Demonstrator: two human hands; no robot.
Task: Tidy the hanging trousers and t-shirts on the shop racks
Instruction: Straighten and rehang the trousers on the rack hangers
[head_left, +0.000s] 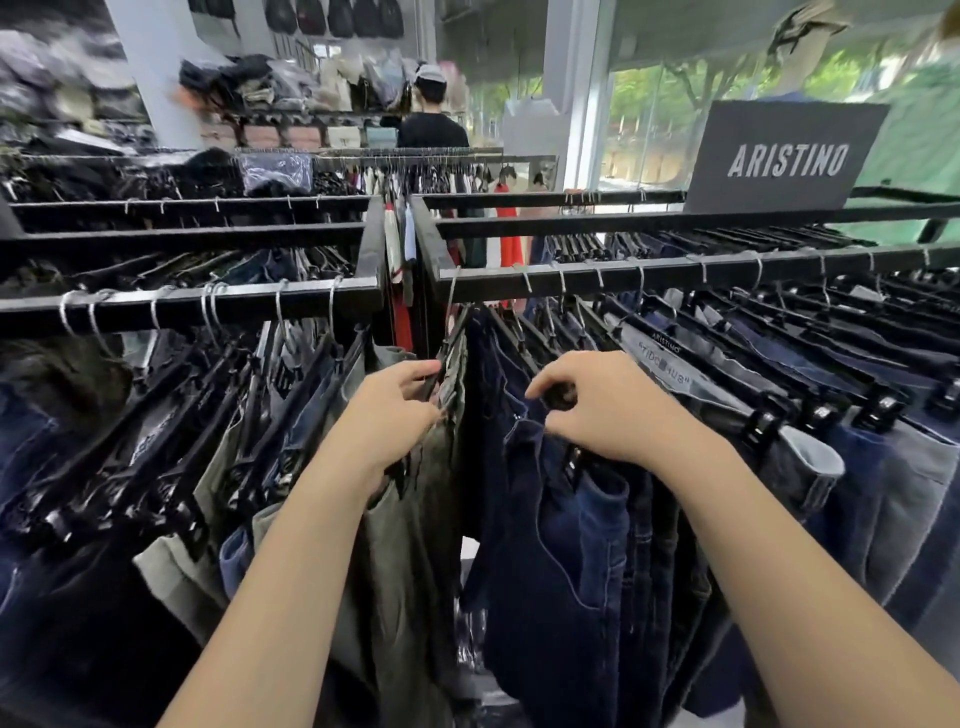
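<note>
We work at the left end of the right rack's front rail (675, 270), where the row of trousers begins. Our left hand (400, 402) is clamped on the olive trousers (415, 519), thumb and fingers pinching hanger and waistband near the top. We judge that this hold draws the pair towards the rail's end corner and opens a gap. Our right hand (608, 410) is closed over the top of the dark blue jeans (545, 545) just beside. Its fingers curl round what looks like a black hanger clip, likely to steady that pair or slide it along so the spacing evens out. Both forearms reach forward and slightly inward, knuckles up, the hands near each other but apart. The other jeans (779, 395) fan out along the rail to the right, below a brand sign (784, 156). The left rack (208, 304) carries more trousers, packed unevenly. We cannot pick out any t-shirts here. A person (431, 124) stands beyond the far racks.
</note>
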